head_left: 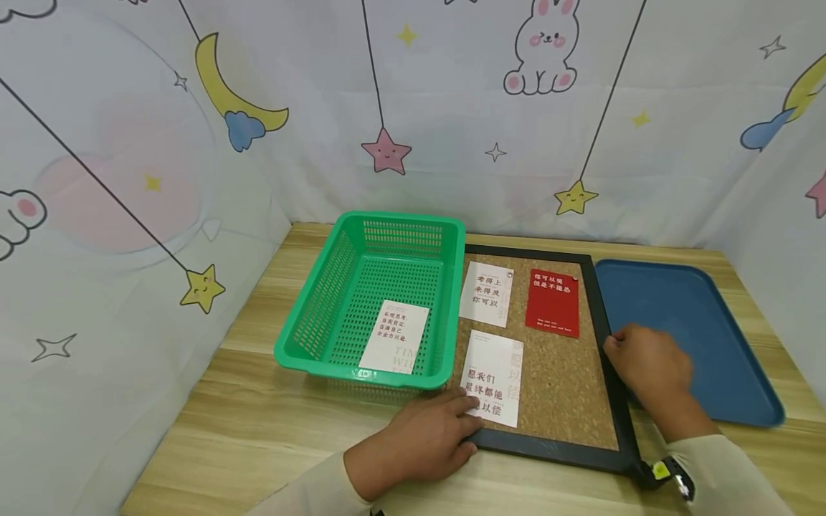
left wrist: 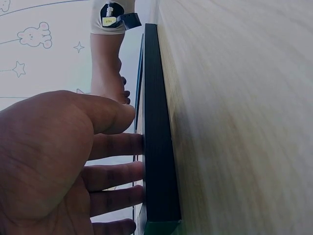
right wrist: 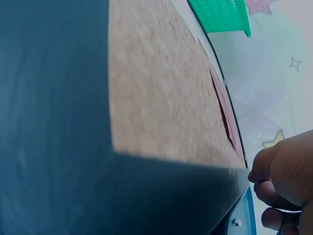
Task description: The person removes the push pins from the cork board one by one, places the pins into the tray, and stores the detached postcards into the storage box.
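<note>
A cork board (head_left: 571,387) with a black frame lies on the table. My left hand (head_left: 426,437) is at its front left corner, fingers reaching over the frame onto a white printed card (head_left: 493,369). In the left wrist view, the fingers (left wrist: 115,174) are straight at the frame's edge. My right hand (head_left: 652,369) is at the right side of the frame, its fingers curled and their tips close to the frame; I cannot tell whether anything small is between them. Further back, another white card (head_left: 485,294) and a red card (head_left: 551,308) lie on the cork, each with a small pin at its top right corner.
A green basket (head_left: 302,315) overlaps the board's left side and holds a white printed card (head_left: 395,340). Right of the board lies a blue tray (head_left: 684,301); a small shiny pin (right wrist: 236,222) shows in it. A patterned curtain (head_left: 452,193) hangs behind the wooden table (head_left: 245,423).
</note>
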### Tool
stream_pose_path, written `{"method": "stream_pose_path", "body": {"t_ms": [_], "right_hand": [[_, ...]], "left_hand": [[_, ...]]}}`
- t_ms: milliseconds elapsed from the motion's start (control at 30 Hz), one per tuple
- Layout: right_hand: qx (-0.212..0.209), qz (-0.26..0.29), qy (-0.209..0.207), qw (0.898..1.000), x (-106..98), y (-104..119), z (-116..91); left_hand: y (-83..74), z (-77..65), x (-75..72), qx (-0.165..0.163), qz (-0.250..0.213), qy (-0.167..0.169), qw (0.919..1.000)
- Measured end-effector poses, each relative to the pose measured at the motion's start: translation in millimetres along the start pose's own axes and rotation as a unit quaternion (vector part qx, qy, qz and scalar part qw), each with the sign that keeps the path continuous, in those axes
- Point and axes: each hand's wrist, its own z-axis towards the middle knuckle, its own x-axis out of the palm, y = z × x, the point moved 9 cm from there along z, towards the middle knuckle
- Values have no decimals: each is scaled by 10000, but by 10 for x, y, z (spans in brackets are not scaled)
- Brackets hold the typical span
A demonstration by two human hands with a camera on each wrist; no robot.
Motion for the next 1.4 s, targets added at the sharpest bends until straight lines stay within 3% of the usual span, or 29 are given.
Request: {"method": "stream_pose_path", "body": {"t_ms": [133,267,467,667,933,1400], "right_hand": [[-216,143,49,9997,45,141,-8],[-818,349,-5,9960,121,375,-20],[-1870,616,-68,9804,230,787,-75],[-2361,651,-10,9695,330,1076,-138],[-2479,576,125,9670,465,1243,-166],[-2129,437,262,9757,536,1321,-107]], "left_hand": [[-1,4,1,-26,-18,49,10000],[-2,8,-2,-38,-13,62,10000],[-4,9,-9,-39,20,51,10000],[-6,14,-18,-22,26,15,10000],[-4,17,-11,-28,70,-4,10000],[4,10,-8,-22,41,22,10000]]}}
